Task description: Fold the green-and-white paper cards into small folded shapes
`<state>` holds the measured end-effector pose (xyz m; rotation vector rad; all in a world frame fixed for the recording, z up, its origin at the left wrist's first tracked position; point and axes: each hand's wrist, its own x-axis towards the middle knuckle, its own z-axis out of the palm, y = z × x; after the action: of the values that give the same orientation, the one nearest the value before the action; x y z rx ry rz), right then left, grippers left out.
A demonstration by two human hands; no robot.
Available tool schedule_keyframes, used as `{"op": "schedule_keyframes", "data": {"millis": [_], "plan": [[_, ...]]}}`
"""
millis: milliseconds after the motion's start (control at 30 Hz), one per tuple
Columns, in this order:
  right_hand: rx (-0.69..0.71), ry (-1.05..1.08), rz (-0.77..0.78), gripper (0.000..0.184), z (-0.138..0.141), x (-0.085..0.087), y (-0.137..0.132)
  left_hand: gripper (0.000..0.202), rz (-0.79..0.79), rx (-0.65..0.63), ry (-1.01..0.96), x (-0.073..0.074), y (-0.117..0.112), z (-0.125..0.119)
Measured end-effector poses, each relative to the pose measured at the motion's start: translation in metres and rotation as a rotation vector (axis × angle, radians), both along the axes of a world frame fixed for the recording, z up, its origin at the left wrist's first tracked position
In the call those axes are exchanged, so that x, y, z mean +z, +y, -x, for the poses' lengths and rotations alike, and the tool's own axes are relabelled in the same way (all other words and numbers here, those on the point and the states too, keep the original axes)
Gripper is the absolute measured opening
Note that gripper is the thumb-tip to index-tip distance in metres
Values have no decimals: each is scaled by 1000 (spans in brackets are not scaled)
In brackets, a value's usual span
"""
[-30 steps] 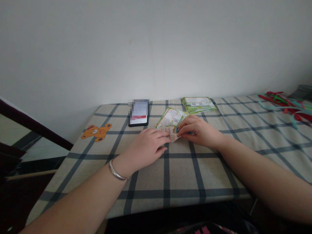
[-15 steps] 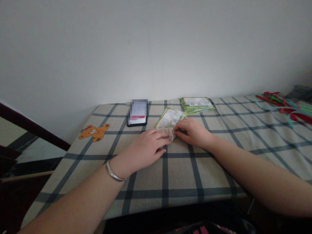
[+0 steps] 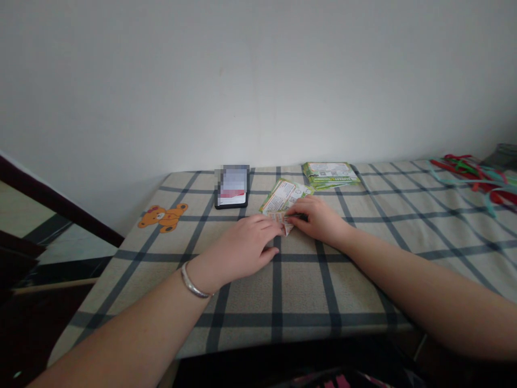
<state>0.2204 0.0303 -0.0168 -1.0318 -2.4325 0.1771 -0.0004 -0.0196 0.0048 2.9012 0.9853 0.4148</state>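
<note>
A printed green-and-white paper leaflet (image 3: 280,195) lies slanted on the checked cloth, its near corner folded over to show orange print. My left hand (image 3: 252,243) rests palm down at the fold's left side, fingers stretched onto the paper and thumb held apart. On the other side, my right hand (image 3: 319,218) has thumb and fingers closed on the folded edge. Its fingers cover part of the leaflet's right half. A silver bangle (image 3: 193,281) circles the left wrist.
A stack of similar leaflets (image 3: 331,173) lies behind, near the wall. To the left are a phone (image 3: 232,187) with a blurred screen and a bear picture (image 3: 162,217). Red, green and pale-blue ribbons (image 3: 480,175) lie far right on the checked tablecloth (image 3: 299,293).
The view has shifted slightly, so everything on the table sits a little further right. Both hands stay at the leaflet's folded corner, with the left fingers slightly shifted on it.
</note>
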Motion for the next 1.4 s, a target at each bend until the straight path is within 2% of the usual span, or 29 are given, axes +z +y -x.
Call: {"op": "schedule_keyframes", "data": {"millis": [133, 300, 500, 767, 1400], "plan": [[-9, 5, -12, 10, 0, -2, 1, 36, -7, 11, -9, 0, 0, 0], [-26, 16, -4, 9, 1, -3, 0, 32, -37, -33, 9, -3, 1, -1], [-86, 71, 40, 4, 0, -2, -2, 31, -56, 22, 56, -5, -3, -3], [42, -1, 6, 12, -11, 3, -6, 32, -52, 28, 59, -6, -3, -3], [27, -132, -69, 19, -12, 7, -13, 30, -70, 19, 59, -8, -3, -3]]}}
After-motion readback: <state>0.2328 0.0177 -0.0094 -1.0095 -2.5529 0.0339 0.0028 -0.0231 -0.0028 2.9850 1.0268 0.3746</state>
